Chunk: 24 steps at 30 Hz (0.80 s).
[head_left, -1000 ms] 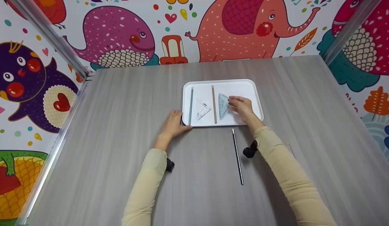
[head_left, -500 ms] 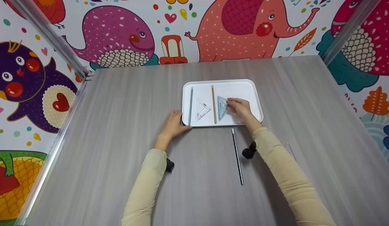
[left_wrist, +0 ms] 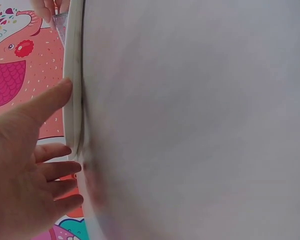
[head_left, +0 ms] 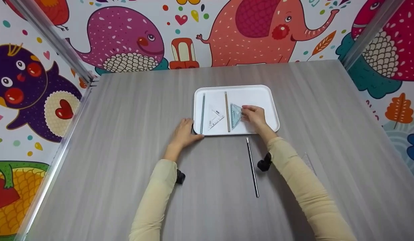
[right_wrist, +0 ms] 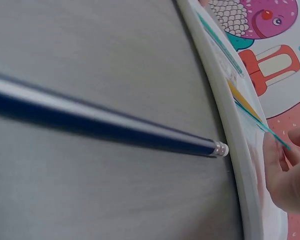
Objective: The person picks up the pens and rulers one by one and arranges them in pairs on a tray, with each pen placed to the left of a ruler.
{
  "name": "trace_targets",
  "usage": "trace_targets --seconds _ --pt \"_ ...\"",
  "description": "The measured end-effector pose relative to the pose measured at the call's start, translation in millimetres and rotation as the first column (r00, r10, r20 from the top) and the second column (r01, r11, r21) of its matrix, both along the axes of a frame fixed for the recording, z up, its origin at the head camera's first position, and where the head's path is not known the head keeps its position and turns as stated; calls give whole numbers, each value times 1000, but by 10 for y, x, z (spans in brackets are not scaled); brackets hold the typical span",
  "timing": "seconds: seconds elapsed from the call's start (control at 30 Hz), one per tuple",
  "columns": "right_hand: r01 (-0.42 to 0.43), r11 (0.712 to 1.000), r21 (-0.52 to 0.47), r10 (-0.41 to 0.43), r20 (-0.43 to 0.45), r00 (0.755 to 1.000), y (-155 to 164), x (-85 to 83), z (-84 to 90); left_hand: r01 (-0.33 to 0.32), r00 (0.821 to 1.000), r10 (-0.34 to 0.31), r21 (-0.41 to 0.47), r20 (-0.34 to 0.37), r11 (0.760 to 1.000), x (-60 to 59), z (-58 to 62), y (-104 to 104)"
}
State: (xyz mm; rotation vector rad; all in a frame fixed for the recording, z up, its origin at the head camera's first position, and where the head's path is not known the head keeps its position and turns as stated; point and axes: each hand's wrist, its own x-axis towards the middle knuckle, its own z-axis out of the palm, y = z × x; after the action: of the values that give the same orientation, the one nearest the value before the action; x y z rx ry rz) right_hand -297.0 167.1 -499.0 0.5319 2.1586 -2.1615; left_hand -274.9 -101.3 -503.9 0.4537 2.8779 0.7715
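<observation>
In the head view, my right hand (head_left: pixel 255 117) pinches the edge of a blue-tinted, see-through set square (head_left: pixel 235 115) over the white tray (head_left: pixel 265 95). The right wrist view shows thumb and fingers meeting at its teal edge (right_wrist: pixel 275 136). Just left of it on the tray lies a yellow-brown pencil (head_left: pixel 227 112). Farther left are a clear set square (head_left: pixel 216 122) and a green pencil (head_left: pixel 202 113). My left hand (head_left: pixel 184 133) rests around the tray's near left corner, its thumb touching the front rim (left_wrist: pixel 72 117) and its other fingers extended by the left side.
A dark blue pencil (head_left: pixel 252 167) lies on the grey table (head_left: pixel 120 160) in front of the tray, eraser end towards it. A clear plastic piece (head_left: pixel 308 161) lies partly hidden behind my right sleeve. A cartoon-printed wall (head_left: pixel 260 47) stands behind the table.
My right hand has shifted the blue-tinted set square slightly left and towards me, closer to the yellow-brown pencil. The left hand and the tray have stayed in place.
</observation>
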Motion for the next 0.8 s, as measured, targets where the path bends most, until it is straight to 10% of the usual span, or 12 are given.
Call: trace_targets --seconds 0.13,0.3,0.37,0.8 --pt "-43 929 367 89 -108 990 7 30 9 -2 1000 2 -2 13 1000 1 6 0" --pt "51 601 798 240 -240 941 20 92 55 0 1000 0 8 13 1000 11 0 -2" --pt "98 508 856 271 -267 925 12 114 73 2 1000 -2 11 3 1000 12 -2 -8" --pt "224 176 958 495 -284 821 23 516 98 5 1000 -4 8 -23 1000 3 -10 -15"
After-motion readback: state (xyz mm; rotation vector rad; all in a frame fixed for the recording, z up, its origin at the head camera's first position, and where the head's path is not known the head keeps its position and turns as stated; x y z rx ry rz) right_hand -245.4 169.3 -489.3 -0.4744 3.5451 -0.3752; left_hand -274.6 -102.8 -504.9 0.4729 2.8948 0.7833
